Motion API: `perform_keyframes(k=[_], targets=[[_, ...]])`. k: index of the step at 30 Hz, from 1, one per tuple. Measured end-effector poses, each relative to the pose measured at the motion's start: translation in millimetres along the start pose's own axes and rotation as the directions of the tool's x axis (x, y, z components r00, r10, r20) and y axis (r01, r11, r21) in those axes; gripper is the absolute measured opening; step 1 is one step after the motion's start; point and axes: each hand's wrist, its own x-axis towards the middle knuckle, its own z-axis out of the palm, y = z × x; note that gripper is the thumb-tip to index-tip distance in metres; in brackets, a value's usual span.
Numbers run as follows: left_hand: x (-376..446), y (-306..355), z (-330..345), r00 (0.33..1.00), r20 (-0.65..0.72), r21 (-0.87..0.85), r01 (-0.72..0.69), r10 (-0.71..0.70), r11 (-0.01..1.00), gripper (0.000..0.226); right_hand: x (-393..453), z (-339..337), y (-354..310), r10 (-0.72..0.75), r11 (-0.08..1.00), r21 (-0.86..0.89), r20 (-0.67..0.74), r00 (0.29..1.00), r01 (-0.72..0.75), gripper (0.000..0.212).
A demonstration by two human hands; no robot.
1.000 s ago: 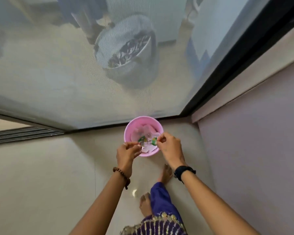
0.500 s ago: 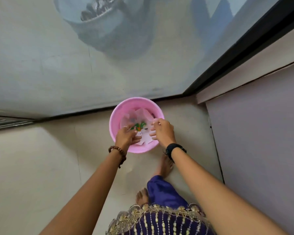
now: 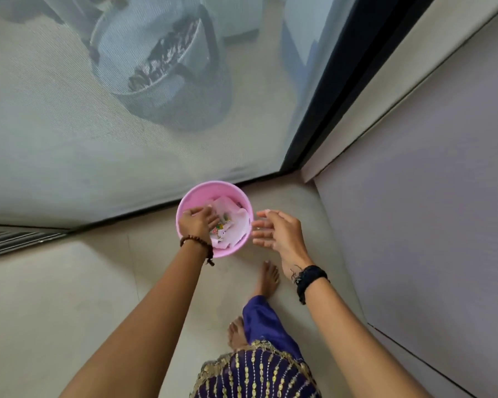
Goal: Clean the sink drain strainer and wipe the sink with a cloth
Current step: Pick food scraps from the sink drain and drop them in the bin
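A small pink bin (image 3: pixel 244 203) stands on the tiled floor in the corner, lined with white plastic (image 3: pixel 237 225). Green and coloured scraps (image 3: pixel 220 227) lie inside it. My left hand (image 3: pixel 197 224) reaches palm down over the bin's left rim, its fingers stretched toward the scraps; whatever is under the palm is hidden. My right hand (image 3: pixel 279 231) hovers just right of the bin with fingers spread and nothing in it. No strainer, sink or cloth is visible.
A mesh screen door (image 3: pixel 84 153) closes the far side, with a grey bucket (image 3: pixel 153 61) behind it. A dark door frame (image 3: pixel 328 96) and a lilac wall (image 3: pixel 429 211) stand to the right. My bare feet (image 3: pixel 268 278) are just in front of the bin.
My right hand has left the bin and opened beside it. My left hand stays inside. The view has pulled back and up from the bin.
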Motion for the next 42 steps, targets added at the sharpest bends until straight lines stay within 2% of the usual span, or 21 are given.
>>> perform_keyframes(k=[4,8,11,15,18,20,23,25,27,31,33,35,37,39,42], targets=[[-34,-8,1,0.979,0.145,0.007,0.144,-0.144,0.990,0.020,-15,-18,6,0.047,0.996,0.080,-0.132,0.990,-0.037,0.023],[-109,-3,4,0.914,0.322,0.025,0.252,-0.246,0.968,0.016,-55,-29,-14,0.053,0.990,0.134,-0.157,0.986,-0.032,0.021],[-189,20,19,0.823,0.496,0.058,0.287,-0.277,0.956,0.025,-103,-39,-54,0.024,0.977,0.215,-0.114,0.993,0.001,0.019],[-313,66,45,0.695,0.681,0.046,0.274,-0.231,0.961,0.044,-192,-75,-124,-0.109,0.935,0.336,-0.028,0.994,0.112,0.022],[-398,94,62,0.565,0.810,0.066,0.177,-0.156,0.982,0.044,-260,-118,-177,-0.281,0.864,0.437,0.009,0.960,0.249,0.024],[-441,101,79,0.482,0.865,0.121,0.072,-0.141,0.990,0.043,-297,-149,-204,-0.375,0.815,0.463,-0.036,0.926,0.348,0.026],[-501,92,131,0.340,0.915,0.267,-0.104,-0.218,0.958,0.047,-335,-208,-234,-0.443,0.742,0.458,-0.214,0.871,0.490,0.028],[-527,80,172,0.297,0.905,0.372,-0.203,-0.305,0.906,0.045,-341,-244,-247,-0.397,0.721,0.450,-0.355,0.846,0.527,0.028],[-548,62,220,0.290,0.878,0.465,-0.319,-0.382,0.826,0.043,-339,-287,-256,-0.327,0.716,0.438,-0.477,0.816,0.544,0.028],[-559,13,315,0.350,0.836,0.545,-0.609,-0.422,0.576,0.039,-307,-375,-260,-0.163,0.756,0.413,-0.633,0.757,0.508,0.027],[-552,-17,361,0.364,0.849,0.500,-0.788,-0.384,0.360,0.035,-279,-420,-255,-0.060,0.790,0.416,-0.679,0.732,0.451,0.027],[-537,-44,396,0.363,0.870,0.415,-0.904,-0.334,0.100,0.025,-251,-458,-241,0.037,0.831,0.414,-0.708,0.706,0.372,0.026],[-519,-72,425,0.386,0.873,0.350,-0.922,-0.299,-0.166,0.023,-222,-488,-223,0.104,0.882,0.381,-0.729,0.676,0.276,0.025],[-500,-97,441,0.413,0.860,0.281,-0.874,-0.300,-0.397,0.029,-197,-506,-201,0.153,0.955,0.281,-0.739,0.657,0.094,0.027],[-480,-127,447,0.382,0.843,0.127,-0.825,-0.378,-0.550,0.028,-171,-511,-177,0.160,0.987,0.104,-0.737,0.657,-0.123,0.027]])
